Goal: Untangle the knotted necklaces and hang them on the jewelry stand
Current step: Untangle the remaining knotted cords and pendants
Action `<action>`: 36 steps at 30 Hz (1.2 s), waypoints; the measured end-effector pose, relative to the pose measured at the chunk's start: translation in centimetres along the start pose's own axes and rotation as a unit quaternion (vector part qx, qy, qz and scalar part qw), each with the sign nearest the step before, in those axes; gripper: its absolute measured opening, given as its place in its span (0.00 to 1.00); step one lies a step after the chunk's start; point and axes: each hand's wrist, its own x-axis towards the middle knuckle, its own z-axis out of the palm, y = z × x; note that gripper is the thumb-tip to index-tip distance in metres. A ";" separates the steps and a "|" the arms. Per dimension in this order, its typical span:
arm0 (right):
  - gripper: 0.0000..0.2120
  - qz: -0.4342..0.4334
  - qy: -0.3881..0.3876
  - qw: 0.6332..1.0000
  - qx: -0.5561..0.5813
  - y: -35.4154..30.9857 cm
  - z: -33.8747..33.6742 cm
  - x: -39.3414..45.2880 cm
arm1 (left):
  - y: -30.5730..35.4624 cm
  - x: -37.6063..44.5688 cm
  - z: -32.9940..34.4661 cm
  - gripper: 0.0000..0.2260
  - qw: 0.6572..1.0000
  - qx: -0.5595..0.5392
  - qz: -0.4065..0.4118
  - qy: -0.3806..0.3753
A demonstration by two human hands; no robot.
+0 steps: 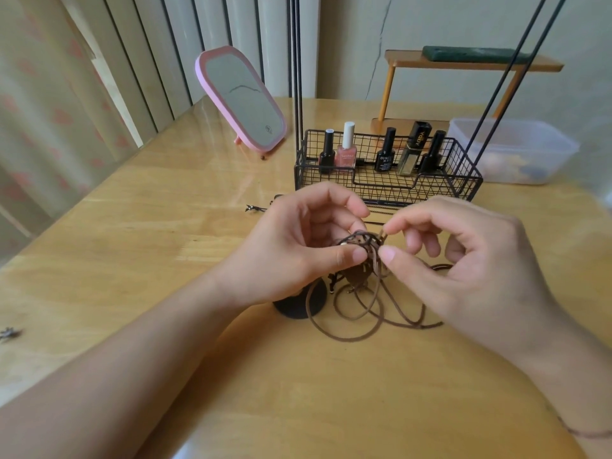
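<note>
A knotted bundle of brown cord necklaces point(361, 241) is held up above the wooden table point(165, 243), with long loops point(361, 313) trailing down onto the tabletop. My left hand point(308, 246) grips the knot from the left between thumb and fingers. My right hand point(463, 260) pinches a strand at the knot's right side with thumb and forefinger. Under the hands sits the black round base of the jewelry stand point(299, 304); thin black rods point(296, 77) rise out of view behind.
A black wire basket point(463, 183) with several nail polish bottles stands just behind the hands. A pink mirror point(241, 97) is back left, a clear plastic box point(516, 150) and a small wooden shelf point(473, 61) back right. Small clips point(255, 208) lie on the table.
</note>
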 end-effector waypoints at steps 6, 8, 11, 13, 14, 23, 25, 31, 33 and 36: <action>0.03 0.003 -0.008 0.999 -0.034 0.4 -0.1 0.1 | 0.1 0.0 -0.1 0.15 1.000 0.001 -0.005 -0.011; 0.04 0.028 -0.014 0.999 -0.016 0.6 -0.3 0.2 | 0.0 0.1 -0.2 0.15 1.000 0.013 -0.010 -0.009; 0.07 0.080 -0.047 0.993 0.077 0.7 -0.2 0.0 | 0.0 0.1 -0.3 0.13 0.999 0.031 -0.014 -0.013; 0.10 0.113 -0.067 0.984 0.116 0.7 -0.1 0.0 | 0.0 0.0 -0.3 0.11 0.999 0.044 -0.016 -0.017; 0.11 0.128 -0.071 0.980 0.137 0.7 0.0 0.0 | 0.0 0.0 -0.2 0.10 0.999 0.048 -0.017 -0.018; 0.05 0.068 0.013 0.994 0.084 0.5 -0.1 0.1 | -0.3 0.0 -0.3 0.07 1.000 0.025 -0.010 -0.013; 0.05 0.027 0.028 0.995 0.096 0.2 -0.4 0.0 | -0.4 0.1 -0.3 0.07 1.000 0.016 -0.006 -0.008; 0.09 -0.011 -0.023 0.999 0.039 -0.1 -0.4 0.0 | -0.2 0.1 -0.2 0.07 1.000 -0.003 0.016 -0.001; 0.09 0.000 -0.024 0.999 0.026 -0.1 -0.3 0.0 | -0.1 0.1 -0.3 0.07 1.000 -0.008 0.021 -0.003; 0.07 0.016 -0.018 1.000 0.016 0.1 -0.1 0.0 | -0.1 0.0 -0.2 0.08 1.000 -0.013 0.022 -0.012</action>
